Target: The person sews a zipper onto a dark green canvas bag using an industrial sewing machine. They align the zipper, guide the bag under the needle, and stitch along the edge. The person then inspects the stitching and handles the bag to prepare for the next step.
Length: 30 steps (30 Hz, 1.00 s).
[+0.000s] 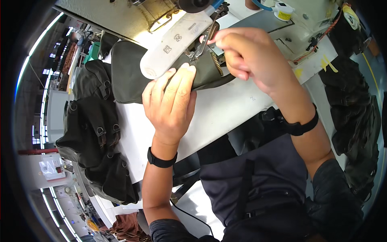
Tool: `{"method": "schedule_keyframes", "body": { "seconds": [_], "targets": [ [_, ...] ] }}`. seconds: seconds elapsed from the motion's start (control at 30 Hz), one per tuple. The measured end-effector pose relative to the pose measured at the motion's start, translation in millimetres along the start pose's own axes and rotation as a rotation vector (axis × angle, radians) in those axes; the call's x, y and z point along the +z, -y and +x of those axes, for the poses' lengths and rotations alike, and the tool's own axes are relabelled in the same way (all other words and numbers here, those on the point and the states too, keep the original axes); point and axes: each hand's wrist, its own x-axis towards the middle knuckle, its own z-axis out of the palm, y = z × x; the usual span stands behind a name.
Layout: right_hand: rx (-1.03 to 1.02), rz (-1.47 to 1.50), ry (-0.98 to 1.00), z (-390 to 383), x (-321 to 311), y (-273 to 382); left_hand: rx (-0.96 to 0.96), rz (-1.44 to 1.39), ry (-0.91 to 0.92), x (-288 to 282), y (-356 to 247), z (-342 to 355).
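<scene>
A sewing machine's white head (173, 44) reaches over an olive-green fabric piece (129, 68) with a brass zipper (217, 63) near the metal presser foot (192, 54). My left hand (169, 101) lies palm down on the fabric just below the head, fingers extended and fingertips close to the foot. My right hand (256, 58) is raised at the right of the needle area, fingers curled and thumb and forefinger closed beside the metal needle bar; what they pinch, if anything, is too small to make out.
Piled dark-green bags with buckles (88, 125) lie along the left of the white worktable (229, 109). More dark-green pieces (342, 121) hang at the right. A blue tube (262, 6) and white fitting (283, 12) are at the back. Brown material (127, 228) sits lower left.
</scene>
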Motion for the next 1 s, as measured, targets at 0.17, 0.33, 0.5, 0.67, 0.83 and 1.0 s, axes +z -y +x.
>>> {"method": "schedule_keyframes", "body": {
  "seconds": [0.17, 0.33, 0.5, 0.67, 0.83, 1.0],
  "targets": [
    [0.036, -0.008, 0.065, -4.1, 6.4, -0.5, 0.077, 0.048, 0.043, -1.3, 10.1, 1.5],
    [0.068, 0.153, 0.089, -3.2, 8.7, 3.6, 0.169, 0.058, 0.022, -2.7, 24.2, 0.4],
    [-0.046, 0.211, 0.139, -10.6, 9.4, 8.9, 0.162, 0.096, 0.007, -1.8, 21.3, -2.1],
    [-0.918, -1.116, -0.353, 8.8, 13.5, -20.0, 0.094, 0.022, -0.007, -2.4, 12.9, 4.6],
    [-0.831, -1.102, -0.274, 14.1, 7.5, -41.6, -0.044, -0.092, 0.065, -5.4, 5.3, 7.3],
    [-0.851, -1.084, -0.302, 24.0, 7.8, -45.6, -0.084, -0.089, 0.088, -7.6, 2.1, 9.6]
  ]
}}
